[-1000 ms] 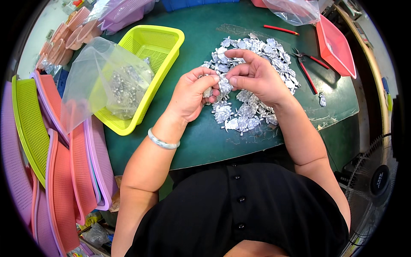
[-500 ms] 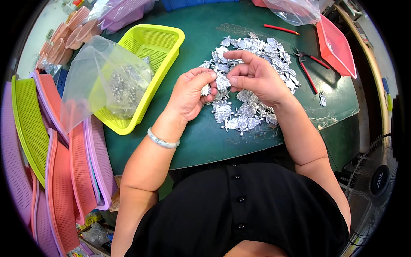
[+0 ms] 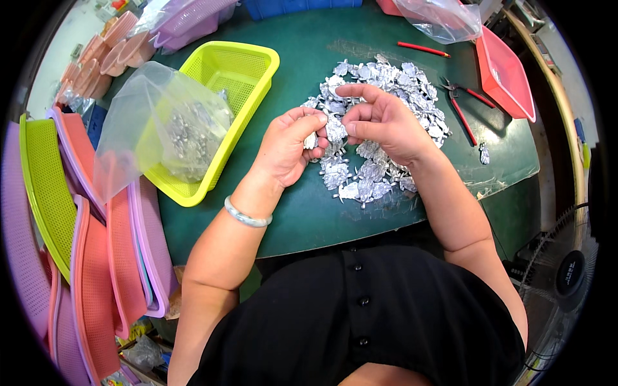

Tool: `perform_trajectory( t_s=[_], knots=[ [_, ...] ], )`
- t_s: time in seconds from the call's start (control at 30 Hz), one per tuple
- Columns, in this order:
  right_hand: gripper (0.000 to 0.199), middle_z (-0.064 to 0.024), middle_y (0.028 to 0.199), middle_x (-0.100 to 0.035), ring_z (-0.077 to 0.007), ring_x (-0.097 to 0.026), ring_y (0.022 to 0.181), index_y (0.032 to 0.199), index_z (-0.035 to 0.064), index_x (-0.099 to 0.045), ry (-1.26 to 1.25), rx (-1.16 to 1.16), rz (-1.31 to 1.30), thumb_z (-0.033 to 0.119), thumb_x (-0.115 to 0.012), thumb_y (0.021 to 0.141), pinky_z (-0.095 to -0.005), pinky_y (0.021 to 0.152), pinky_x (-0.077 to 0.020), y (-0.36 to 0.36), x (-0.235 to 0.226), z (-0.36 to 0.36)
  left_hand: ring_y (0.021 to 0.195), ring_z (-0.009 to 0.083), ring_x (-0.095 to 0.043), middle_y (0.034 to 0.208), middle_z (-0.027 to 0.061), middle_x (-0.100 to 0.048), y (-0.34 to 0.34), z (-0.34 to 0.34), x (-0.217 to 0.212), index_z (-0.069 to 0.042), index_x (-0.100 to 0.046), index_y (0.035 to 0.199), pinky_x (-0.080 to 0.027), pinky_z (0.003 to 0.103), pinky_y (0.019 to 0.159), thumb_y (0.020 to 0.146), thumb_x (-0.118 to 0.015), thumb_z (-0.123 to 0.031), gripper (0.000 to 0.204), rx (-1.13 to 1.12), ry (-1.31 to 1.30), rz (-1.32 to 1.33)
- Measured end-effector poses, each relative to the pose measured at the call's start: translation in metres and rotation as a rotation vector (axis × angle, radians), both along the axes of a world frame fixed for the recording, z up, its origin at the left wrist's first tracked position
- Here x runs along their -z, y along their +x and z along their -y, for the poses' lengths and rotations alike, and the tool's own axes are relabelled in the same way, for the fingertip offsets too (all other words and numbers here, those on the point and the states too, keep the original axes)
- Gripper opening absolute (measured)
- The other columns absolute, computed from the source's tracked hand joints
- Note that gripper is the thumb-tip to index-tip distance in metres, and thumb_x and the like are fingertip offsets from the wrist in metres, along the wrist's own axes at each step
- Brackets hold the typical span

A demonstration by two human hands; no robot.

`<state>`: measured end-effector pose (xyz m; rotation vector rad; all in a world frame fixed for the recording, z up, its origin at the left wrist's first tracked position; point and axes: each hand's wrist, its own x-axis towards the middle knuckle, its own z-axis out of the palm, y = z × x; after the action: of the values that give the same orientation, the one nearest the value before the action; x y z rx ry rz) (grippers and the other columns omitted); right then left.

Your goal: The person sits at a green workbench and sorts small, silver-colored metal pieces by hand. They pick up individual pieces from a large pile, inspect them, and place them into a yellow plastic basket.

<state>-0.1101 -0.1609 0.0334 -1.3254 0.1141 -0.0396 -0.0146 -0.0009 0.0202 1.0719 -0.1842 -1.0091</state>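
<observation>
My left hand is closed, thumb over curled fingers, on a small silver-grey metal casting. Another grey metal bit shows between the fingers of that hand. From the other side, the thumb and a bent finger of my right hand pinch at the casting's edge, with the index finger arched above. Exact contact at the fingertips is too small to make out. Beneath and beyond both hands spreads a pile of similar flat metal castings on the green table.
Left stands a lime-green basket with a clear plastic bag of metal pieces. Red-handled cutters, a red pencil and a lone casting lie right, near a pink tray. Stacked baskets crowd the left; a fan stands lower right.
The whole view has shifted slightly, so the table things sit a little lower. Both hands keep nearly the same grip, with the right fingertips slightly nearer the casting.
</observation>
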Motion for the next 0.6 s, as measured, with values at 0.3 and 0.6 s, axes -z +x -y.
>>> perform_trajectory(
  t_s=[0.3, 0.6],
  knots=[
    [0.046, -0.0048, 0.076, -0.058, -0.0116, -0.058, 0.075, 0.120, -0.0011, -0.041, -0.375, 0.159, 0.222, -0.004, -0.056, 0.077, -0.0243, 0.064, -0.0466, 0.001, 0.007, -0.010, 0.077, 0.0150, -0.058, 0.087, 0.0067, -0.058, -0.005, 0.006, 0.008, -0.003, -0.055, 0.097, -0.049, 0.027, 0.067, 0.085, -0.054, -0.013, 0.016, -0.009, -0.151, -0.059],
    [0.034, -0.0054, 0.075, -0.061, -0.0117, -0.056, 0.064, 0.112, 0.0025, -0.050, -0.726, 0.360, 0.476, -0.004, -0.055, 0.079, -0.0239, 0.061, -0.0456, 0.000, 0.005, -0.009, 0.084, 0.0244, -0.059, 0.097, 0.0146, -0.060, 0.015, -0.001, 0.018, 0.000, -0.052, 0.106, -0.049, 0.033, 0.073, 0.088, -0.041, -0.022, 0.031, 0.132, -0.445, -0.404]
  ],
)
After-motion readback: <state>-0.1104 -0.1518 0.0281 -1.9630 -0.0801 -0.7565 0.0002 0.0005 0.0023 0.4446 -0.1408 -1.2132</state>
